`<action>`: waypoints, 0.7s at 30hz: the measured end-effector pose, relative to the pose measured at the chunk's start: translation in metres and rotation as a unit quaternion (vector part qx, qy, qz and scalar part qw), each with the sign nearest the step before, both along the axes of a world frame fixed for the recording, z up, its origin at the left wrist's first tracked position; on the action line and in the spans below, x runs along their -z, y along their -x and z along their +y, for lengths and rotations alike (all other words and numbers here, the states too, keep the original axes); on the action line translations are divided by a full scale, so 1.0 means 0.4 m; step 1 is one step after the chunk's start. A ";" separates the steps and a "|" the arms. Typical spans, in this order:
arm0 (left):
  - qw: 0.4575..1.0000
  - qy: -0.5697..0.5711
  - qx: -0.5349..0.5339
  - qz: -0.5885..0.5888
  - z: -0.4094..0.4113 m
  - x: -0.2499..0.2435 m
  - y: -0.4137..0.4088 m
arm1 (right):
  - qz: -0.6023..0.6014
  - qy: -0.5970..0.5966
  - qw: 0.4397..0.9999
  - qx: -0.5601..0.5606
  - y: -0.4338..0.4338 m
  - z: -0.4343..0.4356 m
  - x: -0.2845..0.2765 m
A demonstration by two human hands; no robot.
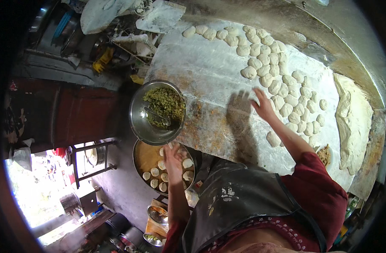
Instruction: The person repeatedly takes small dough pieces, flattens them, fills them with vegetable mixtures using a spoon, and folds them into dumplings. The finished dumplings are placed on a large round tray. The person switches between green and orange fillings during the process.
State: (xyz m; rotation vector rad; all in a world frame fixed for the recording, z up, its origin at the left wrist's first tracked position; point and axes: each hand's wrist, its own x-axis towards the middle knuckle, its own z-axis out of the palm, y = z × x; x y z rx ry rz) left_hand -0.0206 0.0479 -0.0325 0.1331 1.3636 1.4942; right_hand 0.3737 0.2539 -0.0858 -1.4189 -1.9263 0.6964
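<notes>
My left hand point(174, 158) is over a large round pan point(144, 148), fingers spread and a little blurred. Several filled dough buns point(162, 186) lie in the pan, some hidden beneath the hand and forearm. My right hand point(263, 106) hovers above the floured worktable point(208, 60) with its fingers apart and nothing in them, casting a shadow on the surface. Just beyond it are many round dough pieces point(286, 110), laid close together. A steel bowl point(137, 126) of chopped green filling point(166, 102) stands at the table's left edge, a spoon point(159, 117) resting in it.
A long slab of dough point(351, 123) lies at the table's right end. A dish of brown filling point(324, 155) is partly hidden by my right sleeve. Small bowls point(158, 215) stand on a wooden stand below the pan. Yellow gloves point(102, 60) hang at the upper left.
</notes>
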 end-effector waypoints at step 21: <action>0.992 0.114 0.043 0.028 -0.335 0.120 -0.061 | -0.189 -0.055 0.975 -0.100 0.284 -0.231 -0.013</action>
